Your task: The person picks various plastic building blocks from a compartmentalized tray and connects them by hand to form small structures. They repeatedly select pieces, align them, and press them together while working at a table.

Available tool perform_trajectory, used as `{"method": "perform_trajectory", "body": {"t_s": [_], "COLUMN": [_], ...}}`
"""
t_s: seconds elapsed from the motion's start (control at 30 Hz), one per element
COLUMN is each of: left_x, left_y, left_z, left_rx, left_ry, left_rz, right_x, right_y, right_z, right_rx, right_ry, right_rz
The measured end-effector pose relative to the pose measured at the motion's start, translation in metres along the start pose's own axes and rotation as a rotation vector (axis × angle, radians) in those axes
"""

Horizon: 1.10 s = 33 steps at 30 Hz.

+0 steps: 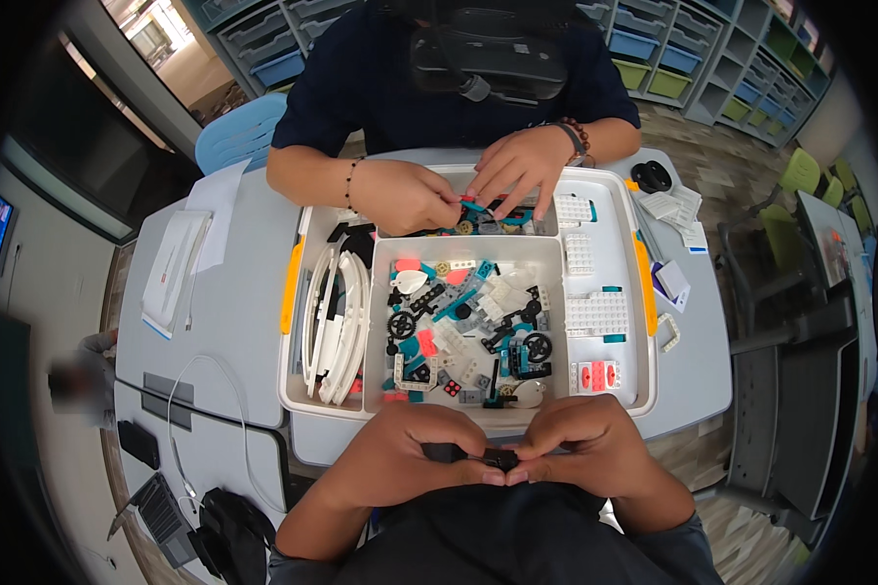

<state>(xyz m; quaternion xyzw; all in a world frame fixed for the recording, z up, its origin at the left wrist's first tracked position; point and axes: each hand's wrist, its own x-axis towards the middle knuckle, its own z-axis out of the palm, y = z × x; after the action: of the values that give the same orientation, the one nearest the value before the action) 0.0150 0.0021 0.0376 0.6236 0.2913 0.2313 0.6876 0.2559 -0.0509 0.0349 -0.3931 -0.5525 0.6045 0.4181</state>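
Observation:
Close to my body, in front of the tray's near edge, my left hand [410, 456] and my right hand [583, 444] meet at their fingertips. Both pinch a small black building piece [500, 457]; whether it is one part or two joined parts I cannot tell. Just beyond them stands a white sorting tray [466, 419] with orange side clips. Its middle compartment holds a jumble of white, teal, black and coral bricks [449, 341], including black wheels [538, 346]. Curved white parts [346, 327] fill the left compartment.
Across the tray, a co-worker's hands [410, 195] handle pieces in the far compartment. White brick plates [597, 315] lie in the right compartment. Papers [178, 268], a white cable [234, 375] and a laptop [156, 522] are at the left; more papers [675, 207] lie at the right.

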Motion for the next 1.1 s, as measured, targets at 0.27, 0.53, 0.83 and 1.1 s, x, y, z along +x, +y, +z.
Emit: {"method": "perform_trajectory", "body": {"t_s": [0.27,0.53,0.83,1.1], "left_x": [-0.009,-0.018,-0.053,-0.069], "left_y": [0.009,0.004,0.005,-0.003], "left_z": [0.002,-0.008,-0.024,-0.031], "left_rx": [0.027,0.034,-0.074,-0.198], "left_ry": [0.017,-0.017,0.484,0.649], "left_rz": [0.055,0.146,0.114,0.051], "right_x": [-0.005,0.016,0.096,0.160], "right_y": [-0.017,-0.012,-0.031,0.032], "right_z": [0.010,0.009,0.019,0.026], "right_rx": [-0.080,-0.034,-0.618,-1.449], "right_ry": [0.002,-0.152,-0.207,-0.136], "right_rz": [-0.025,-0.032,0.020,-0.171]}}
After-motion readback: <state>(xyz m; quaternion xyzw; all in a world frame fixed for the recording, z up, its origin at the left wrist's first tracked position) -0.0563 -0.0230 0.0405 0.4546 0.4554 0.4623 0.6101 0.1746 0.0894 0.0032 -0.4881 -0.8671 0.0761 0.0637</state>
